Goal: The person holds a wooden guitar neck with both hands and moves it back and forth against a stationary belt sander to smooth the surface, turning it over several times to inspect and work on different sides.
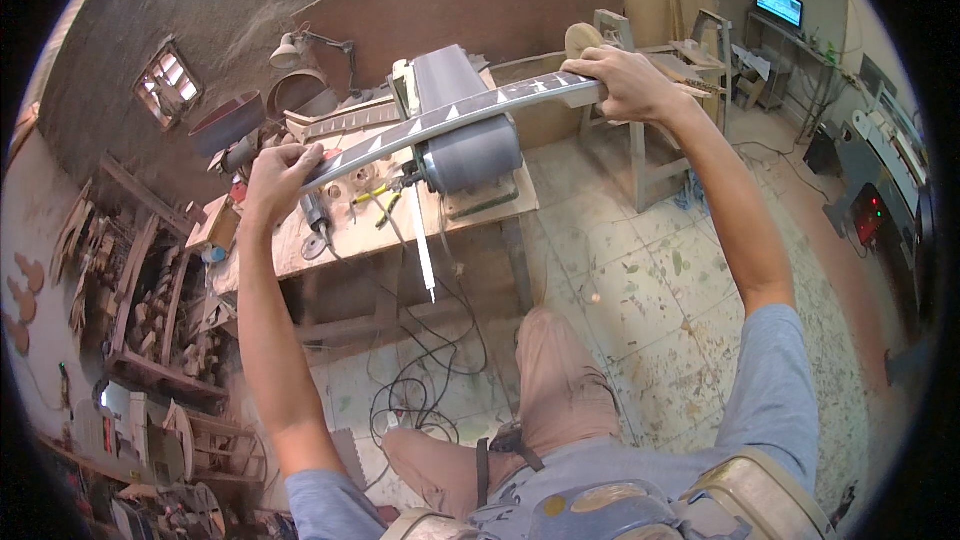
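Observation:
A long guitar neck (pixel 455 113), its dark fretboard marked with pale triangular inlays, spans the view at a slight slope, higher at the right. My left hand (pixel 285 175) is closed on its left end, and my right hand (pixel 625 85) grips its right end. The neck lies across a belt sander (pixel 467 153) with a wide grey belt around a drum; whether they touch is hard to tell. The sander is on a wooden workbench (pixel 490 200), with yellow-handled pliers (pixel 382 202), an angle grinder (pixel 316 220) and a slotted board (pixel 340 122) nearby.
Wooden racks of offcuts (pixel 150 300) line the left. A wooden stand (pixel 640 180) is right of the bench; a screen (pixel 778 5) and a machine (pixel 880 200) are farther right. Loose cables (pixel 420 400) lie on the tiled floor (pixel 670 300) near my legs.

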### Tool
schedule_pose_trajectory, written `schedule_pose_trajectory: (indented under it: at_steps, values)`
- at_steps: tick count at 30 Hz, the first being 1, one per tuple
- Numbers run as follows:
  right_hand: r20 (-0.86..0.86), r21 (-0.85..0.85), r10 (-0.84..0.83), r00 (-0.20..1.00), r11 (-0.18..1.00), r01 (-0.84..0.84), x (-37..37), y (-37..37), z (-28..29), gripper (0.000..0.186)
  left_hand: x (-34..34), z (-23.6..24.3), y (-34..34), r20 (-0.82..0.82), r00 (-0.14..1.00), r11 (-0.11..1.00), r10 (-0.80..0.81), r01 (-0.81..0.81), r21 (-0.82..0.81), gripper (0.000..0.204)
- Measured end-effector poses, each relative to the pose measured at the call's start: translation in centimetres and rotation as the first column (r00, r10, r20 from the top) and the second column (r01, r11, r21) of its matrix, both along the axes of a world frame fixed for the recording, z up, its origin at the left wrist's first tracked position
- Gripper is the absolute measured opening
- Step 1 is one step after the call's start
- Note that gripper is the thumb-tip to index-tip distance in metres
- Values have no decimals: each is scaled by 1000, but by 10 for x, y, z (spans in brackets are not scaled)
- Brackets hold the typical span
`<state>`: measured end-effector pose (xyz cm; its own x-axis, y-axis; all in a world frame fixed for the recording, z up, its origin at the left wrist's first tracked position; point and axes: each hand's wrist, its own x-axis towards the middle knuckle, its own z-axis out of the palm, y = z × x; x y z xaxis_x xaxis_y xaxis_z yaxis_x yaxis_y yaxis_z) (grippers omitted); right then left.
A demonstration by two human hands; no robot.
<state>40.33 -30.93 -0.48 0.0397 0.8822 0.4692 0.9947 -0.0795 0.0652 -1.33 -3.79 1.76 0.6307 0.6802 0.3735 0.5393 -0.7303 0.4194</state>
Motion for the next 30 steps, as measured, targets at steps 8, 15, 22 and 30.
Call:
schedule_pose_trajectory:
  at_steps: [8,15,22,30]
  values:
    - [-192,-223,35,981,972,-78,-42,16,25,66,-50,-3,15,-111,982,983,151,-161,-87,38]
    - [-116,-262,10,993,964,-40,-43,22,18,61,-48,2,11,-221,959,976,178,-201,-88,45]
    - [182,82,1,983,997,-16,-33,29,-24,61,-47,-23,25,-34,994,994,106,-104,42,49]
    - [404,420,-127,906,906,-61,-37,38,-47,46,-53,-33,19,72,995,969,69,-84,233,46]
